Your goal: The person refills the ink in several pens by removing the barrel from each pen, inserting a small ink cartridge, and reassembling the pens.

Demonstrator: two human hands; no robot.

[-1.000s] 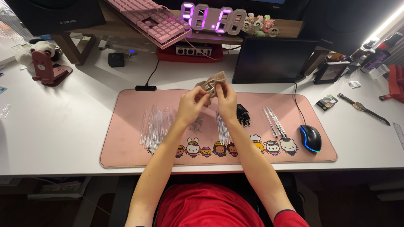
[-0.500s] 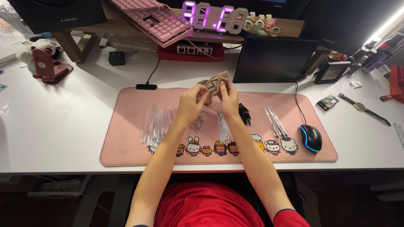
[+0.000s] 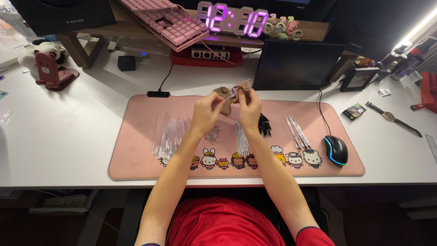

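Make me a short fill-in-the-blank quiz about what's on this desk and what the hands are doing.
1. Both hands, left hand and right hand, hold a small tan ____ pouch.
2. The desk mat is ____ in colour.
3. The computer mouse lies on the mat's ____ end.
4. The keyboard on the shelf is ____.

Missing words: cloth; pink; right; pink

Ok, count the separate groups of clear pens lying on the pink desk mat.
3. A big pile lies left of the left hand, a small bunch below the right hand, and a few beside the mouse. More may be hidden under the hands.
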